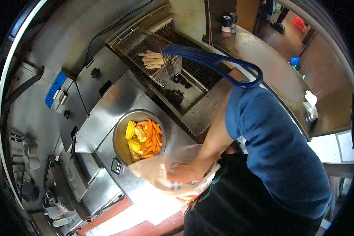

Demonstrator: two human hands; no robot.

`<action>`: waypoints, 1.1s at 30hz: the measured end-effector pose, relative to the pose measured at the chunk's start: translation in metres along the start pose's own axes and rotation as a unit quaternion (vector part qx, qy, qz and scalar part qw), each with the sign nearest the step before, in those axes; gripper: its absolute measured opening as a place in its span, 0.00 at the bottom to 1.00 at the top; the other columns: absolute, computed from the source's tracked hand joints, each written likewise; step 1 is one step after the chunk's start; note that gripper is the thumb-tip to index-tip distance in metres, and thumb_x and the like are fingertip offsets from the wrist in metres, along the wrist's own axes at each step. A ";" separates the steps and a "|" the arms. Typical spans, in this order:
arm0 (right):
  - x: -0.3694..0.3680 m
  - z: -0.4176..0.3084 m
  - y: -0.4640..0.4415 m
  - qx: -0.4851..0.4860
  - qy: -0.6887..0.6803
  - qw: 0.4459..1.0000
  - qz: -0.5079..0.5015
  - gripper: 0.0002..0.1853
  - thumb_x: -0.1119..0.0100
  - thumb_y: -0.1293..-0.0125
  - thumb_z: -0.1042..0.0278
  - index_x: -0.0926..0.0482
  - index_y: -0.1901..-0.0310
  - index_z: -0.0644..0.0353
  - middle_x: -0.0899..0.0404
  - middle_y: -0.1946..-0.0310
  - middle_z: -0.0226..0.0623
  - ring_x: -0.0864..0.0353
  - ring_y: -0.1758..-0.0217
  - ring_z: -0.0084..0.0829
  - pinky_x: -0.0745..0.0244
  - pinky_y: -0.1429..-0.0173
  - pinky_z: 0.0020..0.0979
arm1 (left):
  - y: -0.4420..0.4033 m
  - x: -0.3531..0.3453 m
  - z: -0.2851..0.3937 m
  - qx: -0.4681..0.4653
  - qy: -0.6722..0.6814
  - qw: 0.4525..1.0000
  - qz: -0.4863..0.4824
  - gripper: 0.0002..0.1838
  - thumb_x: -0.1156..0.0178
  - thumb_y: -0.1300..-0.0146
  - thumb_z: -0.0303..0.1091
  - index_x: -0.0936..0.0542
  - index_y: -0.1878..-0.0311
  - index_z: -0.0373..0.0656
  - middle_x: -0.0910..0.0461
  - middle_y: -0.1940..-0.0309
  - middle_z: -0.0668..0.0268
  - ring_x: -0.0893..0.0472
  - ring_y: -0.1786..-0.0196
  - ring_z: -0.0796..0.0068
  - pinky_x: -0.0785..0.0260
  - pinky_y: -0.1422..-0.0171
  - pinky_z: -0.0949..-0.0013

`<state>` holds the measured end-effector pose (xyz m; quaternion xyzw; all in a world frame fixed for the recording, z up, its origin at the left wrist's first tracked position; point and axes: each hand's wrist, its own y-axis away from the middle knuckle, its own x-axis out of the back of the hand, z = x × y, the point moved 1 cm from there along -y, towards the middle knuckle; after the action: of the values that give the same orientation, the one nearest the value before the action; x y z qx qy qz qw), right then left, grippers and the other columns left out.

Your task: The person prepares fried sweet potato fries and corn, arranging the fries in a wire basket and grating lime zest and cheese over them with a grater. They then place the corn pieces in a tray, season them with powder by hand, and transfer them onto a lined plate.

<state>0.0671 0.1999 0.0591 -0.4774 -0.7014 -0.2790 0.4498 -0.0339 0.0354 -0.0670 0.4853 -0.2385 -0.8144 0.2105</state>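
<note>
My right hand (185, 172) reaches into a clear plastic bag (153, 171) held low by my body. Its fingers are hidden and blurred by the bag, so I cannot see whether they grip anything. Only a sliver of my left hand (186, 206) shows beneath the bag; its fingers are out of sight. Just beyond the bag stands a metal bowl (116, 137) with yellow corn pieces (131, 129) and orange sticks (149, 141) in it. A small digital timer or scale display (116, 166) sits beside the bowl.
Behind the bowl, a wire fryer basket (169, 76) holding several pale sticks (151, 59) rests over the fryer (192, 92). Its blue handle (224, 63) juts out above my forearm. A counter (259, 51) with shakers (226, 25) lies to the right. Tools (29, 151) hang at left.
</note>
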 end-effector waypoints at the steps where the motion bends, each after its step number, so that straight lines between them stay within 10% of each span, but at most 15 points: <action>1: 0.006 -0.005 -0.002 -0.004 -0.015 1.000 0.014 0.17 0.42 0.50 0.54 0.19 0.65 0.59 0.20 0.64 0.39 0.22 0.62 0.39 0.27 0.54 0.38 | 0.000 0.000 -0.001 0.003 0.002 1.000 0.000 0.27 0.45 0.38 0.47 0.32 0.40 0.41 0.26 0.46 0.58 0.25 0.45 0.59 0.35 0.38 0.52; 15: 0.011 -0.015 -0.007 -0.030 -0.108 0.992 0.049 0.19 0.43 0.48 0.57 0.23 0.58 0.61 0.24 0.57 0.39 0.26 0.55 0.37 0.32 0.49 0.37 | -0.002 0.000 -0.008 0.039 0.002 0.999 0.007 0.25 0.45 0.37 0.45 0.31 0.41 0.40 0.25 0.47 0.57 0.24 0.46 0.59 0.34 0.39 0.52; 22: 0.000 0.039 0.024 -0.196 -0.419 0.880 0.108 0.20 0.43 0.46 0.58 0.25 0.55 0.61 0.26 0.54 0.39 0.28 0.52 0.36 0.34 0.46 0.36 | -0.007 -0.008 -0.013 0.054 0.000 0.999 0.003 0.24 0.44 0.37 0.44 0.31 0.42 0.40 0.25 0.47 0.57 0.23 0.47 0.59 0.33 0.39 0.53; 33: 0.000 0.032 0.042 -0.202 -0.505 0.829 0.130 0.22 0.44 0.45 0.60 0.28 0.49 0.62 0.29 0.49 0.39 0.31 0.47 0.34 0.37 0.41 0.34 | 0.005 -0.020 -0.028 0.051 0.059 0.997 -0.001 0.23 0.44 0.37 0.42 0.30 0.43 0.39 0.24 0.48 0.56 0.22 0.48 0.59 0.32 0.40 0.53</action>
<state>0.0945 0.2425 0.0438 -0.7185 -0.6904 -0.0738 -0.0413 0.0004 0.0378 -0.0624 0.5428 -0.2664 -0.7714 0.1984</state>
